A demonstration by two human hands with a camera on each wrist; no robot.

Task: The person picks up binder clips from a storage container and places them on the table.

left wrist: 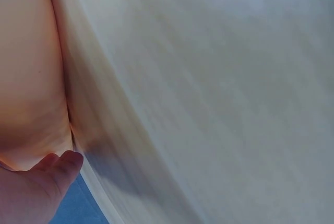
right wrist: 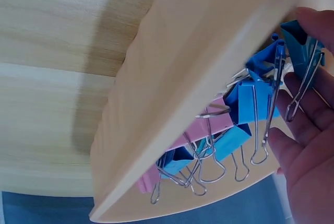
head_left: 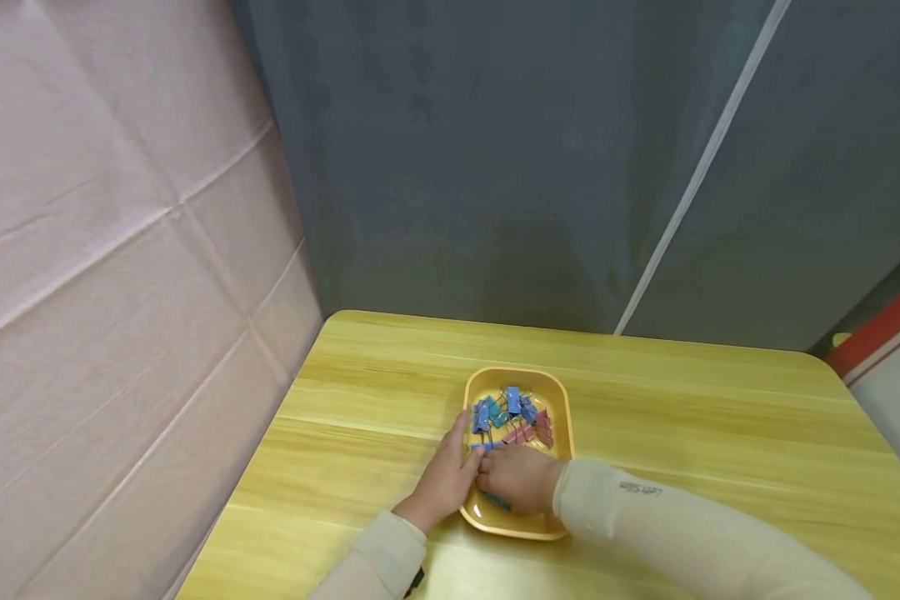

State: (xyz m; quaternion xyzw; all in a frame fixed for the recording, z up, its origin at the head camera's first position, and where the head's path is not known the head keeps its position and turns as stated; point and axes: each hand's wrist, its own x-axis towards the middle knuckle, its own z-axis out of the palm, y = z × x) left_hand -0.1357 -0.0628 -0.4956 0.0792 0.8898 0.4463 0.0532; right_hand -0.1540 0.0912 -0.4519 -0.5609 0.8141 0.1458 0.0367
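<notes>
A yellow tray [head_left: 513, 531] holds several binder clips in blue, teal and pink. My left hand [head_left: 442, 479] grips its left rim, fingers along the outer side and thumb toward the inside. In the left wrist view, only fingertips [left wrist: 60, 169] show beside the tray's wall [left wrist: 28, 67]. Inside the near part of the tray is my right hand [head_left: 516, 477], pinching a teal binder clip [right wrist: 300, 51] between thumb and fingers. Right by those fingers sits a blue binder clip [right wrist: 263, 59]. Farther along lie pink clips [right wrist: 201, 130] and more blue ones [right wrist: 250, 98], wire handles sticking out.
The tray stands on a yellow wood-grain table [head_left: 720, 425]. A dark grey curtain [head_left: 480, 167] hangs behind the table, and a pale creased sheet [head_left: 120, 250] covers the left side. At the far right is a red and white object [head_left: 888, 333].
</notes>
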